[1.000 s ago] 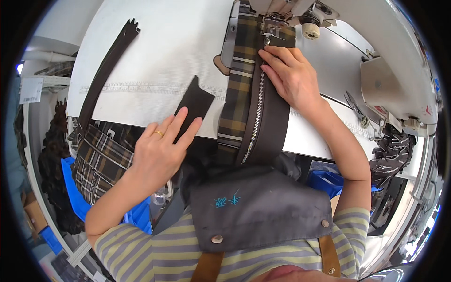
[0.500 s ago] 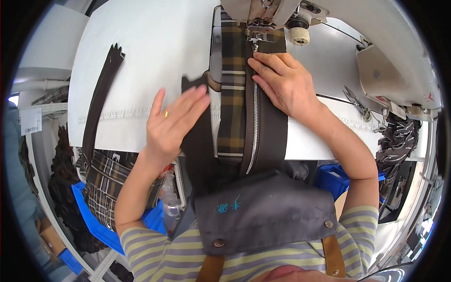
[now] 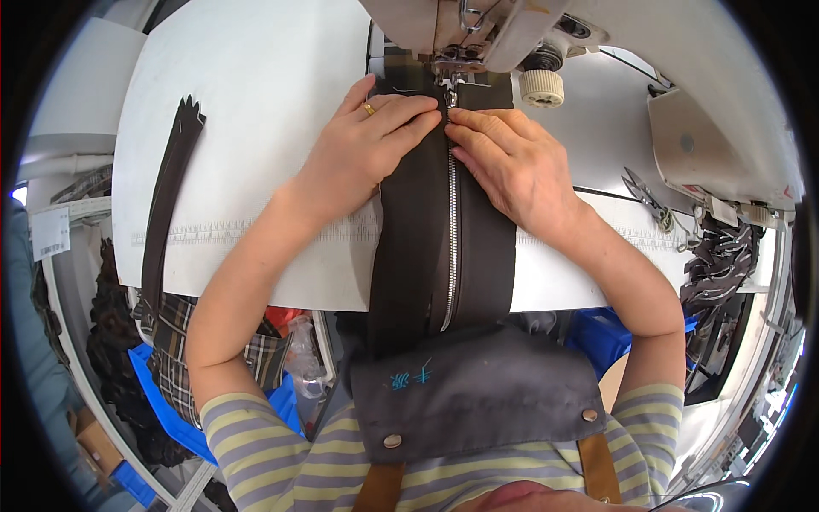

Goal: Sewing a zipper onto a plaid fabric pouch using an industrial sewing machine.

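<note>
A long zipper point(image 3: 453, 230) with silver metal teeth runs toward me from under the sewing machine's presser foot point(image 3: 451, 83). Dark brown fabric point(image 3: 405, 256) lies along its left side, and another dark brown band point(image 3: 490, 264) along its right. My left hand point(image 3: 375, 136), a ring on one finger, grips the left fabric beside the teeth, just in front of the foot. Opposite it, my right hand point(image 3: 520, 162) pinches the zipper's edge with bunched fingertips; what lies under them is hidden. Plaid fabric point(image 3: 401, 61) shows only at the far end of the work.
A loose dark zipper strip point(image 3: 171, 196) lies at the table's left. Scissors point(image 3: 647, 198) rest at right, near bundled dark strips point(image 3: 723, 256). The machine head point(image 3: 503, 26) overhangs the work. Below the table edge stands a blue bin point(image 3: 171, 418) with plaid pieces.
My left hand has moved right and away from me, laying the dark fabric over the plaid beside the zipper. My right hand stays by the teeth, shifted slightly with the work.
</note>
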`<state>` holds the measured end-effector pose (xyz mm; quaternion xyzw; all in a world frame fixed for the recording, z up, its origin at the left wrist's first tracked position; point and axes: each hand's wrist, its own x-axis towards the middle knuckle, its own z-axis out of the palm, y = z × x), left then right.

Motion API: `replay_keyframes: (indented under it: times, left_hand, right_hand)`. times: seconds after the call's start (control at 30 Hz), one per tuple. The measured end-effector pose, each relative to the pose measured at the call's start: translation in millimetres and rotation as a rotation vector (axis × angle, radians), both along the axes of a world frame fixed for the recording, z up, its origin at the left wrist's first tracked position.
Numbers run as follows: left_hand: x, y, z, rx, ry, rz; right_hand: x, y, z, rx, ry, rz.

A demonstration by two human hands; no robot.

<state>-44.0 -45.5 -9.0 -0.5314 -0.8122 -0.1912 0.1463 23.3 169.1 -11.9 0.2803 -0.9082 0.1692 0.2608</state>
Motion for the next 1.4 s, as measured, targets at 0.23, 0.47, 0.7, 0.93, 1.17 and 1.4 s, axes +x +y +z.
replay_keyframes:
  times: [0.23,0.47,0.7,0.93,1.17,1.4]
  left_hand:
    - [2.1,2.4,-4.0,0.057,0.024,0.04]
    - [-1.6,3.3,-4.5,0.035,-0.079,0.045]
    - [-2.6,4.3,-4.6,0.063,-0.095,0.05]
    - [-1.1,5.0,-4.6,0.062,-0.132,0.067]
    - [-4.0,2.8,-3.3,0.029,-0.133,0.067]
    - [-3.4,3.4,-4.7,0.065,-0.164,0.073]
  right_hand:
    - [-2.0,2.5,-0.8,-0.029,-0.009,0.019]
    - [-1.8,2.3,0.2,-0.061,-0.045,0.039]
    - [0.1,2.4,1.7,-0.034,-0.098,0.018]
    - [1.3,1.0,2.4,-0.038,-0.113,-0.008]
    - [1.3,1.8,2.3,-0.048,-0.125,0.009]
    - [0.4,4.3,1.4,-0.031,-0.092,0.011]
